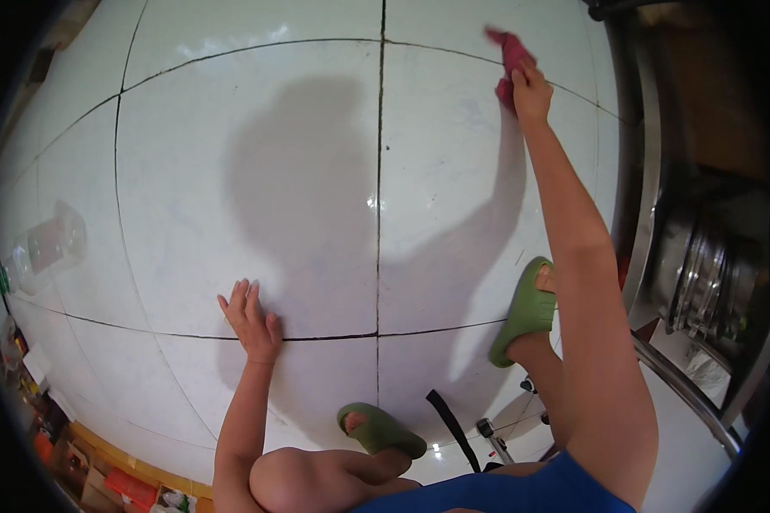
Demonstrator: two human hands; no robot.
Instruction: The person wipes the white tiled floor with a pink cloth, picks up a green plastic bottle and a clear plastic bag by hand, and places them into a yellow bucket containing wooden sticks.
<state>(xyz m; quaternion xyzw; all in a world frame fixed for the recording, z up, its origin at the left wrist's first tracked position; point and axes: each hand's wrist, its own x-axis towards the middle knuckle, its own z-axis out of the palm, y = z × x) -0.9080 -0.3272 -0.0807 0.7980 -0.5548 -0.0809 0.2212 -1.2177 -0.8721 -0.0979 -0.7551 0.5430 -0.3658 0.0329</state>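
Note:
A crumpled dark pink cloth is gripped in my right hand, at the end of my outstretched arm. One loose end of the cloth is blurred, and I cannot tell whether it touches the floor. Below it spreads a white tiled floor with dark joint lines. My left hand holds nothing and has its fingers apart, over a tile joint at lower left. Whether that hand touches the tiles is unclear. The shadow of my head and right arm falls across the middle tiles.
My feet are in green slippers. A clear plastic bottle lies at far left. Metal pots or lids sit on a rack with metal rails at right. Boxes with assorted items line the lower left. A black strap hangs near my legs.

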